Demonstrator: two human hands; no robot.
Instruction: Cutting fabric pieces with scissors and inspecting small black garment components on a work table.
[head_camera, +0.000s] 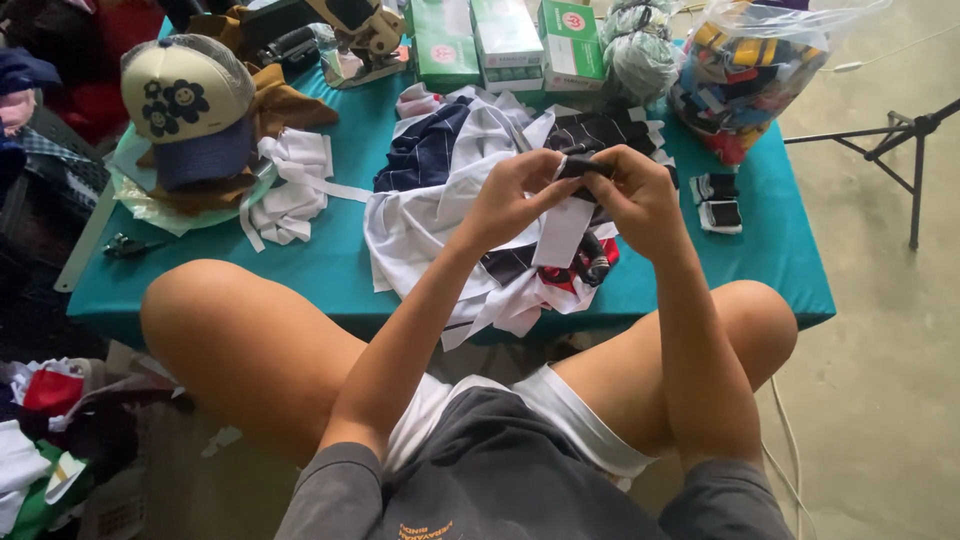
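Note:
My left hand (510, 195) and my right hand (632, 195) meet above a low teal table (320, 265). Both pinch a small black fabric piece (578, 166) with a white strip (563, 232) hanging down from it. Right under my hands lies a heap of white, navy-striped and red cloth scraps (440, 190). My bare knees frame the table's near edge.
A cream and blue cap (190, 105) rests on a pile at the left. White fabric strips (290, 185) lie beside it. Green boxes (505, 40), a yarn ball (640, 55) and a clear bag of coloured pieces (745, 70) stand along the far edge. Small folded black-and-white pieces (718, 200) sit right. A tripod leg (900, 140) stands on the floor.

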